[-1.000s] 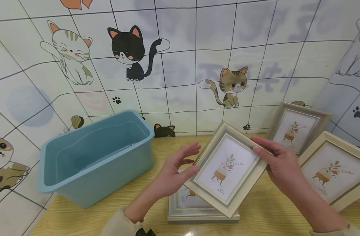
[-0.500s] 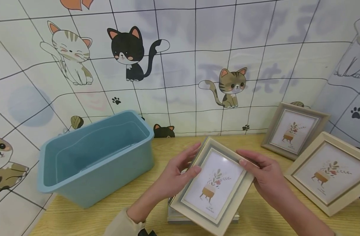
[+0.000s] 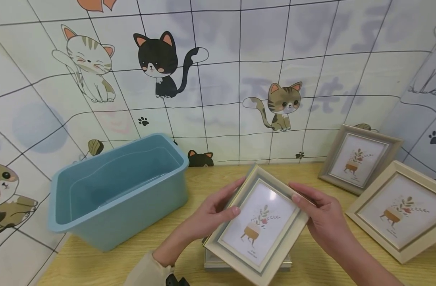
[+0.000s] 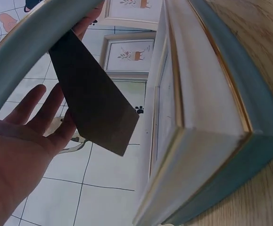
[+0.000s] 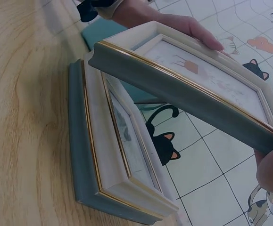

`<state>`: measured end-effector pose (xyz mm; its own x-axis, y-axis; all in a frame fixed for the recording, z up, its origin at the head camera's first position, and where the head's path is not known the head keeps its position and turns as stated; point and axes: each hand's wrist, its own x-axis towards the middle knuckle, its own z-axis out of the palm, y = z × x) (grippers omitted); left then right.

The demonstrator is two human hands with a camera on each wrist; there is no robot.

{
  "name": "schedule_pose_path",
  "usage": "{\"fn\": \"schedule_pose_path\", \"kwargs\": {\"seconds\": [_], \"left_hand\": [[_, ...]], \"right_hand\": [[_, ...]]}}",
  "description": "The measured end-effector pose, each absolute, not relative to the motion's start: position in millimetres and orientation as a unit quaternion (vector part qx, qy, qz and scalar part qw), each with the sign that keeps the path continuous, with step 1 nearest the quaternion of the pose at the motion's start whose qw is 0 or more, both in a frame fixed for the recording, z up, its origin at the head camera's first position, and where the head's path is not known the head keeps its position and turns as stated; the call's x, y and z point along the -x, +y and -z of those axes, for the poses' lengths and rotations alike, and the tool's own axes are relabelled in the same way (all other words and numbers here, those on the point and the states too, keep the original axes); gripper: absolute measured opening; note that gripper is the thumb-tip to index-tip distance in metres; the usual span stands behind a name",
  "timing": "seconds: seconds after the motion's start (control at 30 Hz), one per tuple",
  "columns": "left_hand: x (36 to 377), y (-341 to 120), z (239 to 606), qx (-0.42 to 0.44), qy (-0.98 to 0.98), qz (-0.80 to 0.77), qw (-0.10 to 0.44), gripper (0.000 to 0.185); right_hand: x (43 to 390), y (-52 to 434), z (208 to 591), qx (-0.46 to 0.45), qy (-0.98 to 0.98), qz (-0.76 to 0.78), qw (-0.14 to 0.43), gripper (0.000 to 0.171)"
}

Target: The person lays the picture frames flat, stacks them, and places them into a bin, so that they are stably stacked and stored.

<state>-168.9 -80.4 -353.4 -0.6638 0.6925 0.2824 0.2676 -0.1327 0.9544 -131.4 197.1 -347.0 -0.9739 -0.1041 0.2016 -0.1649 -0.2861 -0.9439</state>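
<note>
A picture frame (image 3: 266, 238) with a cream face, grey-blue sides and a printed plant is held tilted above the table. My right hand (image 3: 325, 216) pinches its upper right edge, thumb in front. The left hand (image 3: 211, 216) holds the opposite edge, thumb over the front. In the left wrist view, that hand's fingers (image 4: 46, 110) reach behind the frame beside its dark stand leg (image 4: 96, 99), which sticks out from the back. Directly below, a similar picture frame (image 5: 94, 141) lies face up on the wood; one above another, two cream-and-blue layers show.
To the left stands a deep blue plastic bin (image 3: 132, 206). A small taupe picture frame (image 3: 361, 159) and a larger cream one (image 3: 400, 210) stand propped at the right. Behind the wooden table (image 3: 200, 182) rises a backdrop (image 3: 221, 87) printed with cats.
Both hands have brought the picture frame lower and to the left, over the one lying below. My left thumb has come further onto its front. The last half second shows little movement.
</note>
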Motion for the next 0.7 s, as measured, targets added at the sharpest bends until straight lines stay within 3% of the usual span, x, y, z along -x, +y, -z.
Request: {"fn": "schedule_pose_path", "kwargs": {"seconds": [0.37,0.7], "left_hand": [[154,-83,339,-0.356,0.655,-0.643,0.175,0.059],[165,-87,367,-0.333,0.677,-0.637,0.155,0.061]], "right_hand": [[131,203,354,-0.103,-0.576,-0.809,0.045,0.035],[131,206,355,-0.077,-0.570,-0.816,0.058,0.036]]}}
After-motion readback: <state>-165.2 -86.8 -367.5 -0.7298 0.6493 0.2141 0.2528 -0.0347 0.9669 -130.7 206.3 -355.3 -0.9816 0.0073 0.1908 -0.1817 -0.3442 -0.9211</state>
